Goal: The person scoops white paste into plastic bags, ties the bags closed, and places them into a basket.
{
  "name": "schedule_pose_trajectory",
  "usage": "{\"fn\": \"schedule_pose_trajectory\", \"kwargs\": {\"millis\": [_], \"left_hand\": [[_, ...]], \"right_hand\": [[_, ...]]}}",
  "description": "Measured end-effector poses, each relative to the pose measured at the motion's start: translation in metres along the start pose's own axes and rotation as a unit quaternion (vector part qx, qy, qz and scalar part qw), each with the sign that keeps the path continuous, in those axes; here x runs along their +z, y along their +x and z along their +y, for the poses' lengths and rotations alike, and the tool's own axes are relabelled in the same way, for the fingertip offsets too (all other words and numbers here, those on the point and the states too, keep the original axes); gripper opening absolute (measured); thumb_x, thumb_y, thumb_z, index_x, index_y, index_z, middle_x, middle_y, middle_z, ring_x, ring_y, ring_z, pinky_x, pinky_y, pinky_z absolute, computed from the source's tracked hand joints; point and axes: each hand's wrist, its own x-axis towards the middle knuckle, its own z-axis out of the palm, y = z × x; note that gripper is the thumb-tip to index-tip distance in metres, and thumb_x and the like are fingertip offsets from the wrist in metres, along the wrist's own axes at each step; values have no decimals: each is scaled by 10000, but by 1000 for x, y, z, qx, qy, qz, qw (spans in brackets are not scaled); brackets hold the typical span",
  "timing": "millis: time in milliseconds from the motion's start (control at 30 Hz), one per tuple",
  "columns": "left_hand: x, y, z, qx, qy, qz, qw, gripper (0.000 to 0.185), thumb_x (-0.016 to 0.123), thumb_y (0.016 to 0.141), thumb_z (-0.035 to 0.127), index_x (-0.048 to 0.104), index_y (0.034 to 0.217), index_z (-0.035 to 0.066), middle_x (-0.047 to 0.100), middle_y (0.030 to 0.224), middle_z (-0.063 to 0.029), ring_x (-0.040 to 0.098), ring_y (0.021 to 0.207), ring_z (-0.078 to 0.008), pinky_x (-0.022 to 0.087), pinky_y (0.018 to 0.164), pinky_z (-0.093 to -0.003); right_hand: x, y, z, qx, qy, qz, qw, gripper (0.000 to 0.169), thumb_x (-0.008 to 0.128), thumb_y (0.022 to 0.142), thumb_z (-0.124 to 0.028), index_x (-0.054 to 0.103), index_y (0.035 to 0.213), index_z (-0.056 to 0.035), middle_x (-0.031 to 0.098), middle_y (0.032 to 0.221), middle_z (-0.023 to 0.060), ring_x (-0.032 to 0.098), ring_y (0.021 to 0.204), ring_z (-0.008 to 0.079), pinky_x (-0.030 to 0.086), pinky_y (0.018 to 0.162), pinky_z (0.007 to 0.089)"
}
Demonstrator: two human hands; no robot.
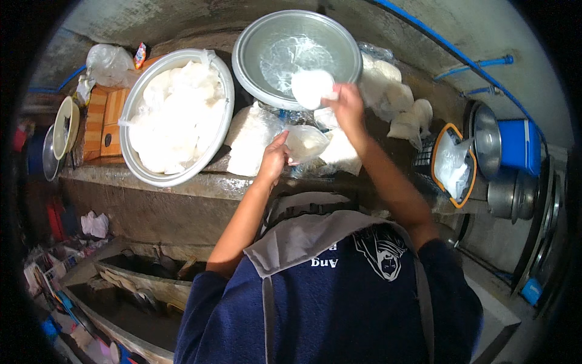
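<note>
My left hand (274,159) holds the edge of a clear plastic bag (305,144), which bulges out to the right with something pale inside. In my right hand (346,105) is a white round object (313,88), perhaps a small bowl or a disc; glare hides its detail. It is over the near rim of a large metal basin (240,68) of rippling water. Between and around my hands lie filled bags of white stuff (254,136), some of it under my right forearm (343,152).
A second large basin (125,150), heaped with white bagged contents (179,118), stands left on the wet concrete counter (213,185). More white bags (395,98) lie right, before a basket with an orange rim (437,141). A wooden crate (107,123) is farther left. Metal pots (504,193) stand far right.
</note>
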Motion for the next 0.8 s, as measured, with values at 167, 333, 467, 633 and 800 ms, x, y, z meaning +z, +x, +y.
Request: {"fn": "schedule_pose_trajectory", "kwargs": {"millis": [167,333,467,633,800], "left_hand": [[-2,-9,-8,27,68,-16,997,567,385,721,-58,354,1286,-22,281,1376,-80,492,676,-111,431,574,-208],[-6,-7,-27,86,148,-38,985,554,371,747,-75,374,1291,31,253,1390,-77,510,672,-87,469,606,-230],[-12,-10,-24,199,300,-20,933,479,404,725,-57,475,1194,12,379,1323,-109,571,862,-201,481,684,-286],[-23,-27,16,268,576,99,766,350,464,681,-30,601,996,35,562,1096,-122,570,916,-296,467,766,-356],[-3,-37,41,240,576,96,776,315,470,681,-31,618,954,20,599,958,-178,583,849,-334,460,759,-380]], "right_hand": [[7,49,-30,156,138,-67,976,361,658,731,-126,553,1060,-21,589,898,96,559,877,201,439,780,317],[-5,-28,-27,178,-313,-485,797,567,557,762,-345,430,1233,-58,546,1099,210,531,1009,348,407,868,383],[-7,-55,21,205,-246,-473,821,370,506,800,-220,525,1153,-112,580,1046,164,549,971,336,422,838,384],[-52,-67,-43,166,-151,-439,870,298,511,825,-130,557,1117,-96,608,948,184,594,875,271,440,777,330],[-60,-62,-65,141,-138,-380,904,285,558,786,-150,579,1045,-33,604,951,179,591,874,312,448,786,356]]}}
